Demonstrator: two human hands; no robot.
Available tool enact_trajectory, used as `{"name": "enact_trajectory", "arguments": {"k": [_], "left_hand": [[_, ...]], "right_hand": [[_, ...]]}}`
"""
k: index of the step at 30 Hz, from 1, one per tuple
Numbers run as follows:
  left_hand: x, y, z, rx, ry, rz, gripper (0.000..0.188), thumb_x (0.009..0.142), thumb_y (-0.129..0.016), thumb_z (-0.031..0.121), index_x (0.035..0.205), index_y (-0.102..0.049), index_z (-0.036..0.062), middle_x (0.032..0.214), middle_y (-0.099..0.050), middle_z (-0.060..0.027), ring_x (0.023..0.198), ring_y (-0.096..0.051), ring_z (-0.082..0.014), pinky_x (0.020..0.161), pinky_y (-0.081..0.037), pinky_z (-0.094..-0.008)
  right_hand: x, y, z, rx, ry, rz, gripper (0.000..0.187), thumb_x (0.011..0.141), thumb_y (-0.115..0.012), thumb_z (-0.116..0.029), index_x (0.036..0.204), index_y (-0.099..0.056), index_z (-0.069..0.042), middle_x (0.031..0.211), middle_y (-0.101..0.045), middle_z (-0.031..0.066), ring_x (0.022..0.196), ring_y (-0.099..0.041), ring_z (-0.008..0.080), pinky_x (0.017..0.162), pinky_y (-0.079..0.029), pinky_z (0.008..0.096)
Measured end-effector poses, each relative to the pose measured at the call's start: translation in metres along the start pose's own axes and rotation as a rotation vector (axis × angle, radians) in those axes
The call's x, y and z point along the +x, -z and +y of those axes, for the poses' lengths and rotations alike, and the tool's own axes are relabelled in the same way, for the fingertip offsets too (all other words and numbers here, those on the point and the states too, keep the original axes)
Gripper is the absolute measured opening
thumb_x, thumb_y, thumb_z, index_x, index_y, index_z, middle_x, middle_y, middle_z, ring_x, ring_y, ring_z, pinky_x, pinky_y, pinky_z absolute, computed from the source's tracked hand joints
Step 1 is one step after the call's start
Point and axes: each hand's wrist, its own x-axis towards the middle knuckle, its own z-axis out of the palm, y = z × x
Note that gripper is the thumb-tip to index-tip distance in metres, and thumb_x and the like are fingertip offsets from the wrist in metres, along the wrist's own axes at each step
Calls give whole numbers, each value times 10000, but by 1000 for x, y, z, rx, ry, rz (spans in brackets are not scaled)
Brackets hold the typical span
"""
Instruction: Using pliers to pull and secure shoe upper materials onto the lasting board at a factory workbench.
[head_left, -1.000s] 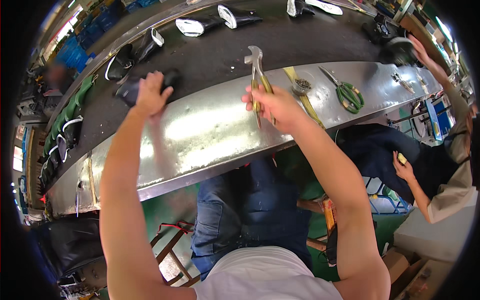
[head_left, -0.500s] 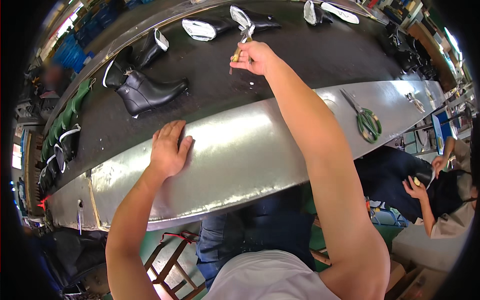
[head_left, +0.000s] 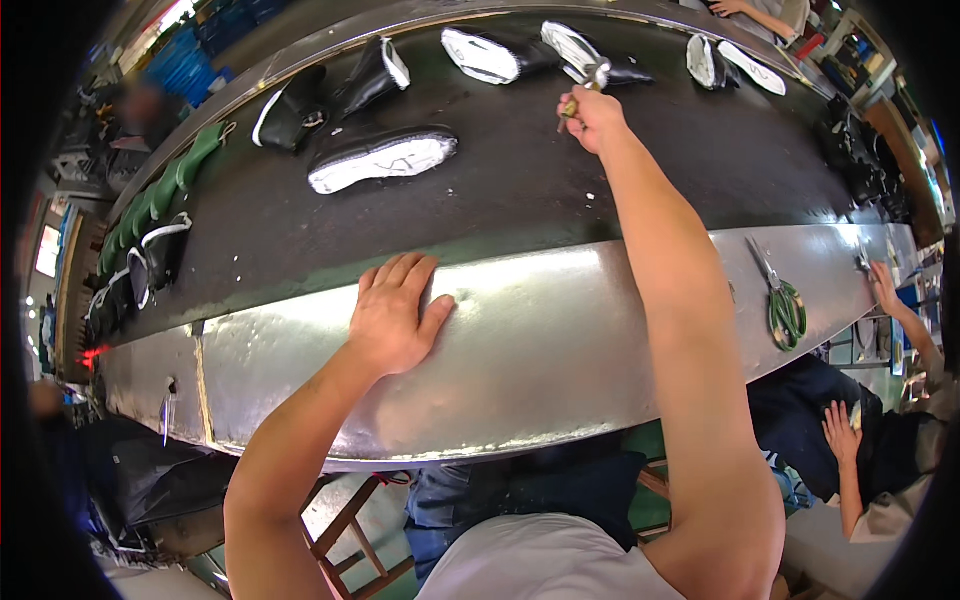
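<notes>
My left hand [head_left: 395, 315] lies flat on the metal table edge [head_left: 520, 340], fingers apart, holding nothing. My right hand [head_left: 592, 118] is stretched out over the dark surface, closed around pincers [head_left: 595, 76] with yellowish handles. Their metal head overlaps the white sole of a black boot [head_left: 625, 72]; I cannot tell whether they touch. Between my hands and the far side, another black boot [head_left: 385, 158] lies on its side, its white sole towards me. Further boots lie beyond: a white-soled one [head_left: 482, 56] and two black ones [head_left: 375, 77] at the far left.
Green-handled scissors [head_left: 787, 315] lie on the metal to the right. A row of green boots [head_left: 160, 185] stands at the left. Black boots [head_left: 855, 150] are heaped at the far right. A co-worker's hand [head_left: 884, 288] reaches onto the metal edge at the right.
The nearest boot has rolled over, so its white sole now faces me. My view has shifted. The co-worker's hand has come onto the table edge at the right.
</notes>
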Motion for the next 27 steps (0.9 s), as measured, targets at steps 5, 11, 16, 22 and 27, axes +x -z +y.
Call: {"name": "enact_trajectory", "arguments": {"k": [5,11,16,22,27], "left_hand": [[20,-17,-30,-316,59,213,581,978,-538,388,1394,-462,-10,1499,-386,-233,1426,-317,-382,1186,-237,-461],[120,4,-115,206,121,298,735,1001,-390,541,1547,-248,70,1612,-225,-155,1499,-131,-383,1220,-97,-480],[98,-3,-88,187,152,183,697,1011,-365,532,1539,-291,84,1618,-232,-116,1509,-144,-316,1222,-101,-469],[27,1,-80,87,-5,98,568,1032,-385,455,1395,-524,42,1539,-382,-161,1460,-273,-356,1192,-230,-457],[-66,12,30,-1095,-86,214,698,1029,-335,565,1412,-485,1,1422,-523,-175,1389,-411,-256,1143,-304,-403]], "right_hand": [[-60,12,-1,-142,232,40,125,983,-535,-142,943,-560,-27,791,-606,70,604,-570,125,409,-302,238],[-158,20,-22,-365,299,-53,178,998,-534,-189,963,-599,-28,827,-619,56,658,-561,87,447,-329,211],[-246,32,-30,-366,474,-106,228,992,-566,-246,1067,-605,-34,836,-633,44,658,-539,76,511,-369,209],[-373,47,-19,-530,377,-411,370,979,-573,-321,1168,-561,-3,914,-616,39,787,-570,90,596,-412,204],[-479,74,25,-427,235,-628,282,960,-569,-147,1172,-559,40,962,-619,72,806,-580,114,692,-478,258]]}}
